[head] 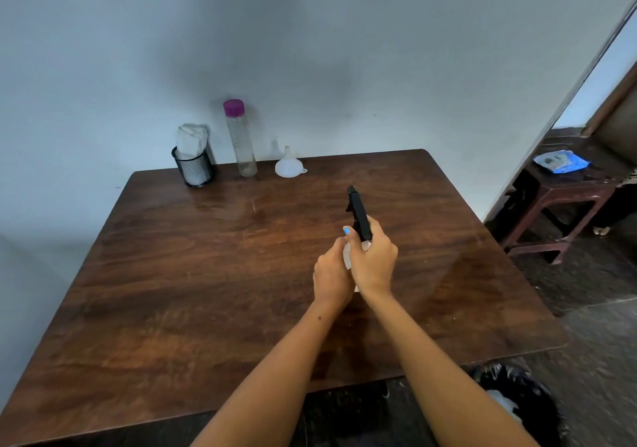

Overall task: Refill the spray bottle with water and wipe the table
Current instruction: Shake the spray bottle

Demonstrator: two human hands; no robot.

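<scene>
spray bottle [349,257] held upright over mid tabletop [206,274], mostly hidden between both hands. left hand [331,276] wrapped round the pale body; right hand [374,264] curled round the neck just under the black spray head [358,214], nozzle pointing away toward the wall. likely step: unscrewing the head to open the bottle for filling. risks from here: head jammed or cross-threaded, grip slipping on smooth plastic, bottle twisting in the left hand instead of the cap turning. dip tube dragged out at an angle, flicking leftover liquid onto the wood. trigger possibly squeezed by accident under the right fingers. level inside not visible, so spill size unknown. further on: clear water bottle with purple cap [239,136] tall and narrow, near the far edge by the wall, easy to tip when reached for. white funnel [289,165] sitting wide mouth down just beside it, light, prone to wobble in a narrow neck and send water over the side. cloth [191,138] in black mesh cup [193,169] at far left, well apart from the hands, a long reach if something spills.
</scene>
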